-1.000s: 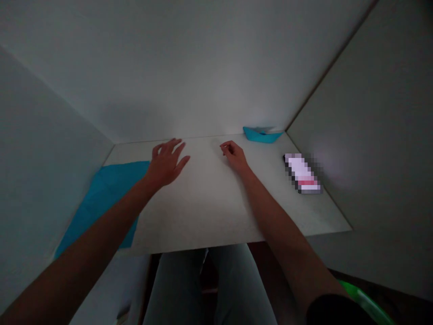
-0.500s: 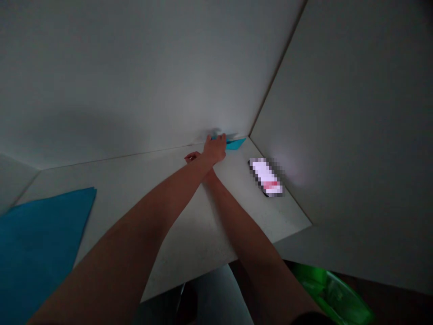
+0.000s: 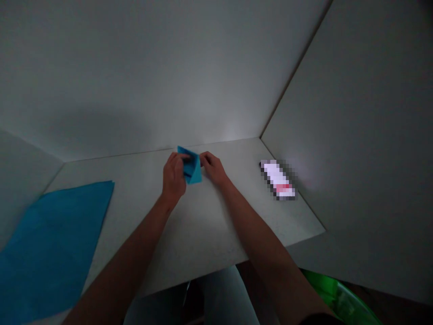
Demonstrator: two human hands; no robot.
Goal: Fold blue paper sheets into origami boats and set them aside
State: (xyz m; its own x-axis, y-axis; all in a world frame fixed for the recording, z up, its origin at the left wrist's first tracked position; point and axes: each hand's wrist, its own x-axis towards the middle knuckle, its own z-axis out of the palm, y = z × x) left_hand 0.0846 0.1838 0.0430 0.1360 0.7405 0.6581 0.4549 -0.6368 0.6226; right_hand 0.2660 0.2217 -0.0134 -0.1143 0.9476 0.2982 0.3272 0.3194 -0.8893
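"Please, what carries the things here?"
"It is a pale tabletop, with the most of its surface stretching to the left of the phone."
"And this phone lies directly on it?"
"Yes, its bright screen is pixelated. Well apart to the phone's left, large blue paper is lying flat."

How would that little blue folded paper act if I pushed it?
The folded paper would probably dent easily, since it looks so thin. Its sharp folds may keep it a little stiff. It's likely light too: the left hand holds it by one side.
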